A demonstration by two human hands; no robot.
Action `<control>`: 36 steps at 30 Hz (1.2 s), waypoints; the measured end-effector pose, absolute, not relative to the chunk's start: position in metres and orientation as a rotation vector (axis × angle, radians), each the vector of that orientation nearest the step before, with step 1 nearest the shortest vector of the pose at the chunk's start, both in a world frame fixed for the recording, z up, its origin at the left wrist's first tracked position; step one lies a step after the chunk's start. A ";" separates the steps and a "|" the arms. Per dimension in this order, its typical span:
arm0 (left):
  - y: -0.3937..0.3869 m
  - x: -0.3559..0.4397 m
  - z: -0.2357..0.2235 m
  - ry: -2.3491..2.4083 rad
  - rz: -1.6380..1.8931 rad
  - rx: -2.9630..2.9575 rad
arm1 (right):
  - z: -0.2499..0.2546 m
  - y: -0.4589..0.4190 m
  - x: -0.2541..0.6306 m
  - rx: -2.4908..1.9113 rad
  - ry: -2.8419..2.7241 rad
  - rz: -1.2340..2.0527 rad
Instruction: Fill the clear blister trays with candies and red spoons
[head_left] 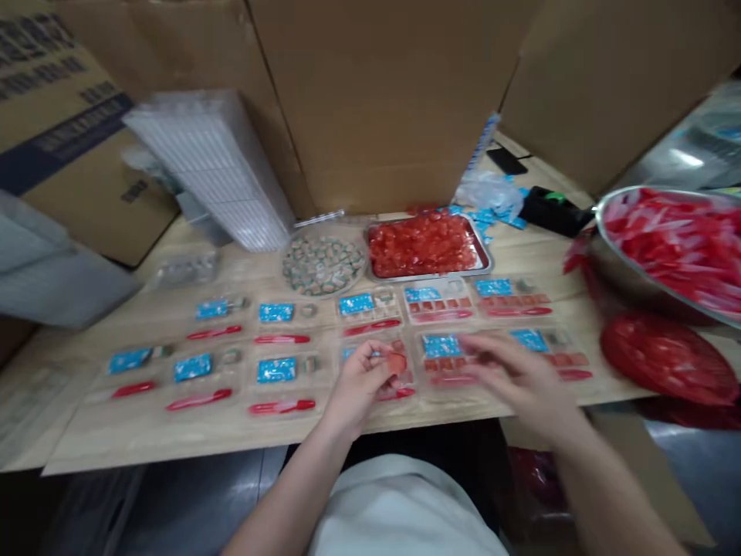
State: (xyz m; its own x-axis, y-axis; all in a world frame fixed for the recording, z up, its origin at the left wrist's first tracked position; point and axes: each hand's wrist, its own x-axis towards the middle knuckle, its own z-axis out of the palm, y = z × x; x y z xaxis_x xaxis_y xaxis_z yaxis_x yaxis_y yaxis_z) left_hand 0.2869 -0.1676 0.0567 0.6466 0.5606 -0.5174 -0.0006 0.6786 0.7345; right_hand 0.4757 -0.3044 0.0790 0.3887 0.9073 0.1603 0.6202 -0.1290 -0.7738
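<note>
My left hand (362,378) is closed on an orange-red, see-through piece (397,363), held over a clear plastic tray in the front row. That tray contains a blue packet, partly hidden by my fingers, and a red stick-shaped item (399,394). To the right, my right hand (518,378) is blurred, with thumb and fingers apart and nothing visible between them. It hovers by a clear tray holding a blue packet (441,345), several red-brown squares (444,364) and another red stick-shaped item.
Two rows of similar clear trays cover the table (191,440). Behind them stand a round dish of small green-and-white pieces (324,265), a metal tray (483,261) of red pieces and stacked clear trays (214,170). A metal bowl (622,255) of red items is at right, cardboard behind.
</note>
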 end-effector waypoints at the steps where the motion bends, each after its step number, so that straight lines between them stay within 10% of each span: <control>1: -0.169 0.285 0.055 0.809 0.349 0.792 | 0.077 -0.288 0.453 -1.737 -1.413 0.574; 13: -0.179 0.198 0.014 0.859 0.561 2.308 | 0.037 -0.203 0.420 -1.697 -1.916 0.383; 36: -0.173 0.201 0.014 0.866 0.501 2.281 | 0.027 -0.088 0.515 -2.157 -1.673 0.241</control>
